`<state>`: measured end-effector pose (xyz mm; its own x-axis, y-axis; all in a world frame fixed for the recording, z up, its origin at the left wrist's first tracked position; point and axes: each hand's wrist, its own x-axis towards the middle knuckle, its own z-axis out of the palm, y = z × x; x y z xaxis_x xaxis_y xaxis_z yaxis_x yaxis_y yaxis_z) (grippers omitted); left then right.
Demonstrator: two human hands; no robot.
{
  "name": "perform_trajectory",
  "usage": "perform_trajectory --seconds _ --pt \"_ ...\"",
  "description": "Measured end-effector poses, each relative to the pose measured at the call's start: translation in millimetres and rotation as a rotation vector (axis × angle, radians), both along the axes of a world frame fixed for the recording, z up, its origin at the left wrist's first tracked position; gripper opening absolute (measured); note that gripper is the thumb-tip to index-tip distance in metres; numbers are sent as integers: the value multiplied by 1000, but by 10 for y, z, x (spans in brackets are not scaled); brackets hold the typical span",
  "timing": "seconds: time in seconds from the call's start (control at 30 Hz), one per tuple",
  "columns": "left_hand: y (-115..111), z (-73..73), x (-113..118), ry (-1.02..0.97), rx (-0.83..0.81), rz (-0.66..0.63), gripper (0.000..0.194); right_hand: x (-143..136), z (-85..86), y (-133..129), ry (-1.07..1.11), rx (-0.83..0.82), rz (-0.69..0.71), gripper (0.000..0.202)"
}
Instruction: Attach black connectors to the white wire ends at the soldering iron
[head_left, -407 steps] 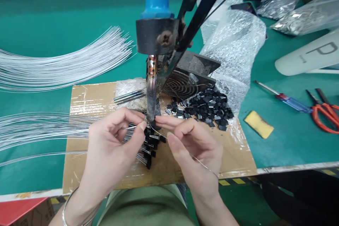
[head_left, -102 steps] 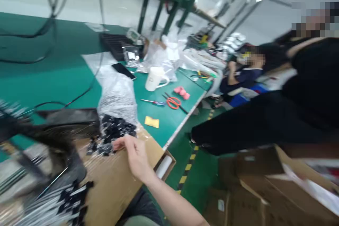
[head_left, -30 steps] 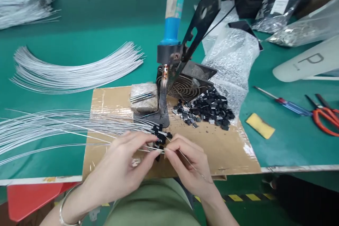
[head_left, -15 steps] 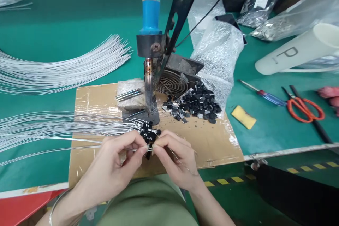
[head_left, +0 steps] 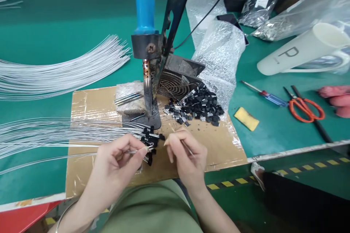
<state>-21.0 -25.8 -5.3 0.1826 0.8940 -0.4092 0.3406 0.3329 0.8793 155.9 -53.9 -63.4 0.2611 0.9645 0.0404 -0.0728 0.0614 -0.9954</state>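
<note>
My left hand (head_left: 120, 160) pinches a white wire (head_left: 82, 154) close to its bare end, between thumb and index finger. My right hand (head_left: 188, 154) is closed, with a thin strand of solder wire (head_left: 188, 148) running through its fingers. A short gap separates the two hands. Just behind my left fingertips lie several white wires (head_left: 104, 133) with black connectors (head_left: 149, 136) on their ends. Above them a blue-handled soldering iron (head_left: 145, 14) is clamped in a black stand (head_left: 175, 11), tip pointing down.
A pile of small black connectors (head_left: 203, 103) lies on the cardboard (head_left: 218, 149) beside a fan (head_left: 175, 83). A wire bundle (head_left: 68, 74) rests at left. To the right are a yellow sponge (head_left: 246, 118), a screwdriver (head_left: 269, 96), scissors (head_left: 306, 109) and a white cup (head_left: 298, 51).
My right hand has drawn away to the right from the wire end in my left hand. The left hand keeps its pinch. The whole view has shifted slightly.
</note>
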Motion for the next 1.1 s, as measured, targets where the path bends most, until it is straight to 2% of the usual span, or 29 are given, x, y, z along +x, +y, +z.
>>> perform_trajectory --seconds 0.1,0.2,0.5,0.67,0.9,1.1 --pt "-1 28 26 -21 0 79 22 45 3 14 265 -57 -29 38" --pt "11 43 54 -56 30 111 17 59 5 18 380 -98 14 56" --pt "38 53 87 -88 36 148 15 -32 68 23 207 -139 115 22" --pt "36 61 91 -126 13 138 16 -133 99 52 365 -163 198 15" --pt "10 32 87 -92 26 124 21 -179 74 49 505 -247 176 9" --pt "-1 24 90 -57 46 102 22 -172 97 41 515 -274 174 10"
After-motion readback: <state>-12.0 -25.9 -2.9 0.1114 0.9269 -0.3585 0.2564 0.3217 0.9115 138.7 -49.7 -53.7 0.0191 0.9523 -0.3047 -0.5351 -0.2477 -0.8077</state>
